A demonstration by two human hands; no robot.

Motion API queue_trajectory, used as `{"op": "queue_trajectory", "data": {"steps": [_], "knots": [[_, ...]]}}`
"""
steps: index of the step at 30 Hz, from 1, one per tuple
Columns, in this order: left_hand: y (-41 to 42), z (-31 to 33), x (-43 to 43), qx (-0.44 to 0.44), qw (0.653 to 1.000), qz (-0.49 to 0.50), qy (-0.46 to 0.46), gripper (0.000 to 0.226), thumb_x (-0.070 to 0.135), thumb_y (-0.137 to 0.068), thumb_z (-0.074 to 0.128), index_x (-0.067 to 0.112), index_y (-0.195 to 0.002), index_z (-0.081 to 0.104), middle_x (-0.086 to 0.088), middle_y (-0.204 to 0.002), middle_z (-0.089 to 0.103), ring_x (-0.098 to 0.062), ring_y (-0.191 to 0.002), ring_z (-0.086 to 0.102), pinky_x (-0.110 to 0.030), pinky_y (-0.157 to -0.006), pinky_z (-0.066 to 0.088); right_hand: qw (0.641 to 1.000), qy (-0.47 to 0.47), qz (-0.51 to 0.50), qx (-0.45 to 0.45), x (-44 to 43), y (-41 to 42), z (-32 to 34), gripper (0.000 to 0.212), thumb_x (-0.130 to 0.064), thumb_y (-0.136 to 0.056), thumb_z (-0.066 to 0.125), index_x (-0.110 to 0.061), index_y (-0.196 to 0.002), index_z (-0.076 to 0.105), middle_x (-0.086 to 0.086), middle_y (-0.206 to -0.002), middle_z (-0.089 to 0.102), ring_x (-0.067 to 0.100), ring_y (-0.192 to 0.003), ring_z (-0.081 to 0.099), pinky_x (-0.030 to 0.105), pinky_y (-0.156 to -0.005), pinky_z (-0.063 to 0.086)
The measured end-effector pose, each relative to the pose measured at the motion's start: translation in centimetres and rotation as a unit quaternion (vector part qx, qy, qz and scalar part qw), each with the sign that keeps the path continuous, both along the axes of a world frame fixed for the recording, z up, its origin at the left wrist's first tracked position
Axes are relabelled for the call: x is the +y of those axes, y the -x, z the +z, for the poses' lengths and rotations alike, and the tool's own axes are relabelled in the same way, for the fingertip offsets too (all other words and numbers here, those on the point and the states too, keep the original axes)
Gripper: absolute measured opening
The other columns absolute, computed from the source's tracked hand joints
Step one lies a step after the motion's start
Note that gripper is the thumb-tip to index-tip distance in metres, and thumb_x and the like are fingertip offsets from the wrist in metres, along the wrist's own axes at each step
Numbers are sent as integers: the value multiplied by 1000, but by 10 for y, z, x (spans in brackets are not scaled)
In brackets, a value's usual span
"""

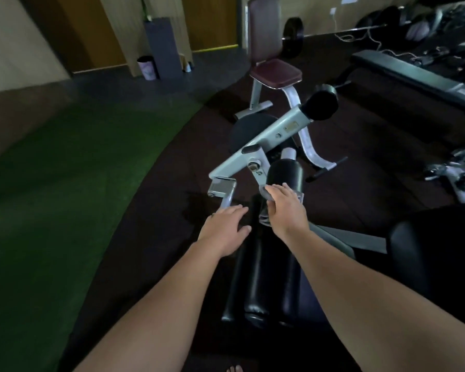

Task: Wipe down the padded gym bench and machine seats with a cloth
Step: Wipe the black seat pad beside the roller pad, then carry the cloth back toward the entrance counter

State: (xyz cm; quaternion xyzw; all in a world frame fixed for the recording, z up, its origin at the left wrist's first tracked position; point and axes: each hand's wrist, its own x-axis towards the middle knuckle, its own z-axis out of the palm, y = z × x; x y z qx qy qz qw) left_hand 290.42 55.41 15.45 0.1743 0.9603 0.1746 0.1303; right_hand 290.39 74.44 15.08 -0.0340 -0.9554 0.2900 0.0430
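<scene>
We see only grey edges of the cloth; our right hand covers the rest. Our left hand hides the end of the metal lever. The black bench runs off the right edge, and the gear along the far wall is too blurred to identify.

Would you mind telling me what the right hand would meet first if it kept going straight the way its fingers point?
Probably the black roller pad just beyond the right hand; depth is unclear.
</scene>
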Motion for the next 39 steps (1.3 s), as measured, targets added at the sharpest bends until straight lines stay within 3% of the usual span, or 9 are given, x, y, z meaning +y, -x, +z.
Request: {"op": "queue_trajectory", "data": {"steps": [3,6,15,23,26,31,36,39], "knots": [[-2,26,-38,19,999,35,36,58,47,-103,51,31,-158,38,8,-163,40,-19,-150,32,-44,-116,35,997,16,65,30,-26,10,20,43,-18,-106,48,-21,-148,52,-2,-145,56,22,-138,47,41,-110,43],[-10,47,-90,24,995,84,53,56,46,-103,51,31,-156,41,8,-159,44,-21,-147,35,-46,-113,38,990,35,132,36,-71,19,42,44,-18,-104,53,-19,-148,54,3,-143,60,24,-131,54,39,-112,42],[-39,74,-279,33,973,211,85,53,46,-102,54,31,-152,47,5,-154,50,-22,-143,41,-48,-111,43,964,56,259,18,-266,32,79,45,-23,-102,59,-22,-147,55,5,-140,62,23,-131,55,31,-107,40],[-13,88,-464,27,963,250,99,52,46,-101,58,30,-150,51,3,-149,55,-23,-137,51,-51,-111,45,954,71,291,-25,-445,67,86,43,-26,-104,56,-22,-147,54,6,-140,62,24,-130,58,33,-104,45],[12,88,-518,18,962,251,109,53,46,-102,57,29,-151,49,3,-152,53,-23,-140,47,-51,-114,41,953,69,293,-36,-496,92,90,44,-26,-104,57,-21,-148,54,5,-141,62,24,-130,57,32,-104,44],[79,81,-572,19,965,243,101,53,47,-102,56,30,-151,49,3,-153,52,-23,-142,44,-51,-114,39,953,73,291,-46,-553,157,88,38,-28,-104,58,-23,-142,58,1,-127,67,20,-115,63,33,-94,49],[185,72,-603,16,968,229,100,51,45,-102,57,30,-150,50,3,-152,52,-23,-143,43,-53,-116,36,960,80,266,-45,-582,258,77,34,-27,-104,58,-27,-138,60,-7,-103,64,13,-94,63,27,-80,48],[270,68,-611,19,970,220,102,52,46,-102,56,30,-151,49,1,-153,51,-24,-144,41,-53,-116,37,962,80,259,-33,-589,339,75,35,-26,-104,57,-25,-139,59,-7,-102,63,11,-88,61,26,-77,49]]}}
